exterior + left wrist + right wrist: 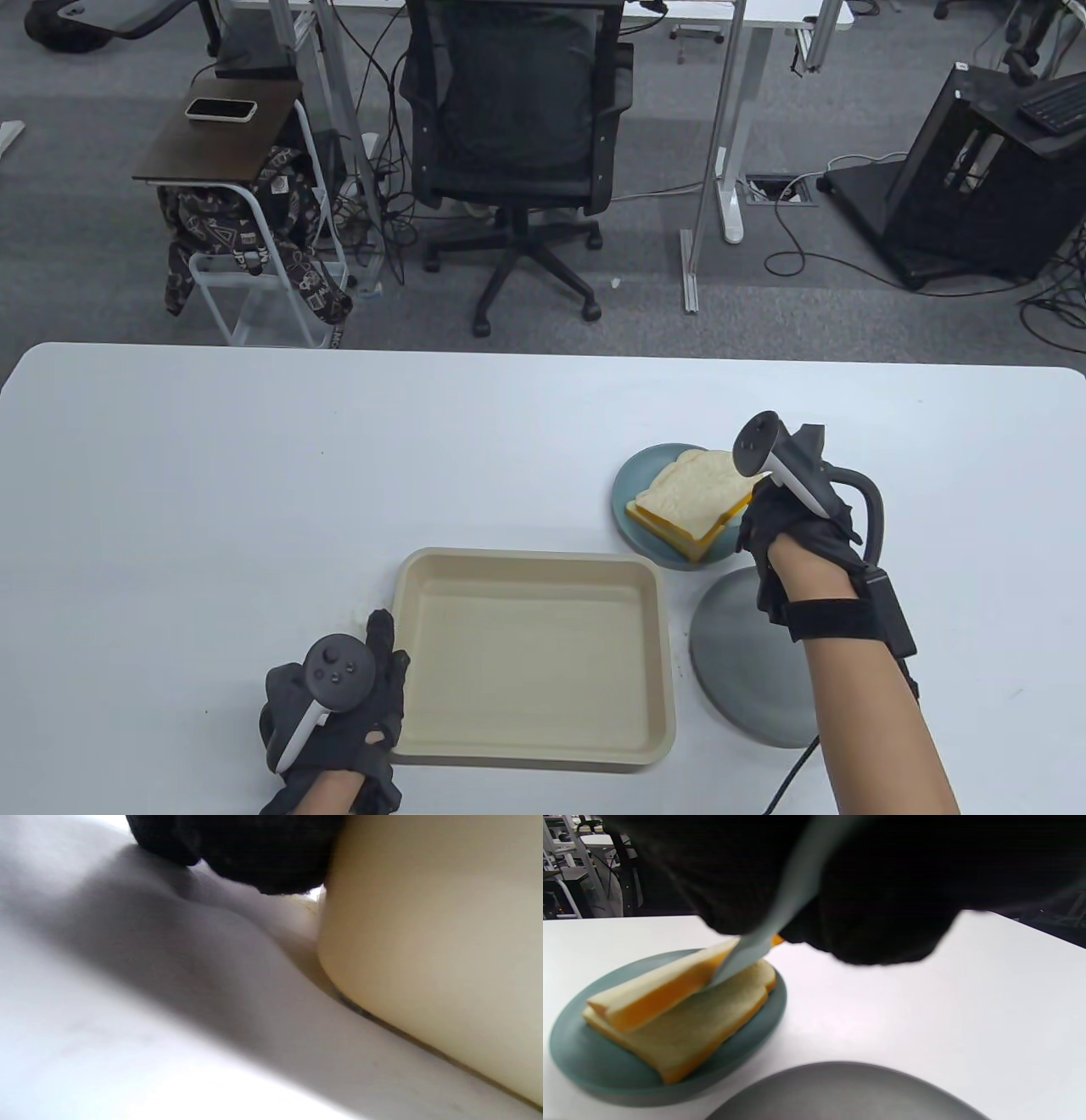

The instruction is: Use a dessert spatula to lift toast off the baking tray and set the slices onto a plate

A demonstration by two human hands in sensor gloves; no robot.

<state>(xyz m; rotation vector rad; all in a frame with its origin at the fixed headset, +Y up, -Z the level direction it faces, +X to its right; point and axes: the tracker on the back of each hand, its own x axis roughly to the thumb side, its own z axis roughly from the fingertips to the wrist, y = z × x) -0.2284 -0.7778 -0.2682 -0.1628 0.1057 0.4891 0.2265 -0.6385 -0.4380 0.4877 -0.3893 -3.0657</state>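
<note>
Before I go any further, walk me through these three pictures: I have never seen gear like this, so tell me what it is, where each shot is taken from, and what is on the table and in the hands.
These are a person's two hands in black sensor gloves; the controller-like thing strapped to the back of each is a tracker, not something held.

The wide picture looks down at the white table. The other two come from cameras on the wrists, so they are very close and partly blocked by glove.

On the table stand an empty beige baking tray, a teal plate with two toast slices, and a grey round base.

The left hand rests beside the tray's left edge, holding nothing that I can see. The right hand grips the spatula; its grey blade sits between the two slices, the upper one tilted up.
</note>
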